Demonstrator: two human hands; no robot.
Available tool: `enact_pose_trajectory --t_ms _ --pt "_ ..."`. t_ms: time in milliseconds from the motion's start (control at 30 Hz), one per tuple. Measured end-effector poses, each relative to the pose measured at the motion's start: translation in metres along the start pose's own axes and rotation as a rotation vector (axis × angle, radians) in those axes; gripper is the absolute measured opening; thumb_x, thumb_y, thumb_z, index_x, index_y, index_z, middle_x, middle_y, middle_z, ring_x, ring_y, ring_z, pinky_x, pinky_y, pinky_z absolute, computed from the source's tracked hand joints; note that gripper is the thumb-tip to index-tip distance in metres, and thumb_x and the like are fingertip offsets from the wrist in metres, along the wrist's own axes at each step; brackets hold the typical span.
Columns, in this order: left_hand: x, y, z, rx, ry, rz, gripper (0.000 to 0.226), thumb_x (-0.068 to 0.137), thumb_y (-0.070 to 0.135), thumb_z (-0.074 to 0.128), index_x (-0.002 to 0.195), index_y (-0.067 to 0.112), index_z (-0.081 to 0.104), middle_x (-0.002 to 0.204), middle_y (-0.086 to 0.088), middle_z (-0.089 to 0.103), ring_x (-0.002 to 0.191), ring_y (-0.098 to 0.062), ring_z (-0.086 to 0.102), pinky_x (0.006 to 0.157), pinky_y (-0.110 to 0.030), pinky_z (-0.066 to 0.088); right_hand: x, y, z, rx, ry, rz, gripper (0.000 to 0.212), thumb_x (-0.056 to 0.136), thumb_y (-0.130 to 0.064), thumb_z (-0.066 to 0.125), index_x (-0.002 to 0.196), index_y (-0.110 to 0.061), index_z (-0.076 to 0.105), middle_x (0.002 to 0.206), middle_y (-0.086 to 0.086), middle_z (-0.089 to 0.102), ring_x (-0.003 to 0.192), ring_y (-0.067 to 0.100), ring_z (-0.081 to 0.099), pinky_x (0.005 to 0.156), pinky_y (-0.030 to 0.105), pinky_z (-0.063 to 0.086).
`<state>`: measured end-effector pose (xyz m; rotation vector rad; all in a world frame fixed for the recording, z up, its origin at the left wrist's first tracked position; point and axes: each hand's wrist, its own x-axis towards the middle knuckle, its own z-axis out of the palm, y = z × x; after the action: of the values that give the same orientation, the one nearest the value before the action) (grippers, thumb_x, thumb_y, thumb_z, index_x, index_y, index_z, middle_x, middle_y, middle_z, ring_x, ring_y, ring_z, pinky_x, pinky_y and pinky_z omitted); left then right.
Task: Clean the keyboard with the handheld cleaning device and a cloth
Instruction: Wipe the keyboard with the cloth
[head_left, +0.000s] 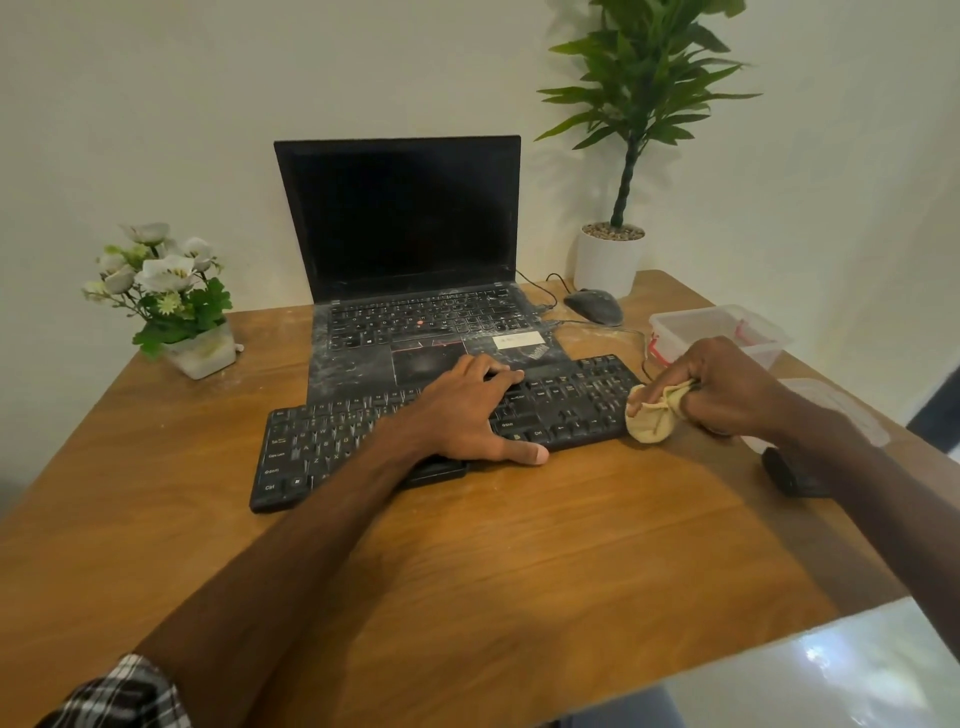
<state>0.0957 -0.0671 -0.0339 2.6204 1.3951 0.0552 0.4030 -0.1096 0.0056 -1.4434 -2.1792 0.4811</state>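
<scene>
Keyboard before laptop (overlapping it), mouse right, flowers left

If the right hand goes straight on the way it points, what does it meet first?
Probably the keyboard, at its right end: the right hand grips the cloth, bunched just beside that edge; its height is unclear.

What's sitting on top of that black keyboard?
The left hand lies flat across the middle of the keyboard, hiding the keys beneath it. Pale dust speckles the uncovered keys. The cloth, bunched in the right hand, is beside its right end, not on it.
</scene>
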Motion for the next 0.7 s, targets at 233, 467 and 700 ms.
enact_pose_trajectory --t_ms 233,467,700 --pt "0.000 -0.001 0.002 -0.013 0.002 0.000 0.127 0.066 0.095 0.054 0.166 0.024 0.020 0.164 -0.001 0.025 0.148 -0.023 0.024 0.117 -0.050 0.037 0.020 -0.015 0.018 0.051 0.068 -0.066 0.049 0.069 0.017 0.062 0.095 -0.020 0.081 0.086 -0.001 0.079 0.068 0.015 0.073 0.056 0.031 0.059" --pt "-0.001 0.001 0.001 -0.013 0.014 0.007 0.121 0.071 0.089 0.060 0.165 0.024 0.020 0.164 -0.001 0.025 0.149 -0.022 0.023 0.115 -0.046 0.033 0.013 0.006 0.012 -0.012 0.059 0.011 0.051 0.066 0.017 0.062 0.097 -0.018 0.081 0.091 0.002 0.079 0.075 0.005 0.072 0.058 0.017 0.054" --pt "-0.002 0.003 0.001 -0.022 0.015 0.002 0.119 0.073 0.087 0.063 0.165 0.024 0.021 0.163 -0.001 0.026 0.148 -0.022 0.023 0.113 -0.044 0.033 -0.011 0.007 0.010 -0.046 0.118 0.073 0.051 0.069 0.012 0.072 0.102 -0.026 0.077 0.090 -0.009 0.076 0.077 -0.006 0.068 0.069 0.017 0.058"
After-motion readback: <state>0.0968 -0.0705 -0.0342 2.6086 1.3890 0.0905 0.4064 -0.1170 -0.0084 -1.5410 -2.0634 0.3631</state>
